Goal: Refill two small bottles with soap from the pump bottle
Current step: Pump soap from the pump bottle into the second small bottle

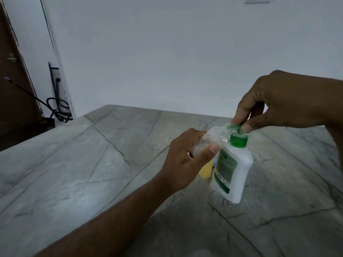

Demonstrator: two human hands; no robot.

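A white pump bottle [239, 175] with a green collar and a green label stands on the marble table [92, 173]. My right hand [278, 102] is above it, thumb and fingers pinching the green pump head [235, 127]. My left hand [185, 160] grips a small clear bottle [213, 138], tilted with its mouth up against the pump's spout. A small yellow bottle [206, 170] stands behind my left hand, just left of the pump bottle and mostly hidden. Whether soap is flowing is too blurred to tell.
The table ends against a white wall [167, 52] at the back. At the far left, off the table's edge, are a brown door [13, 71] and dark hoses [59, 108] on the floor.
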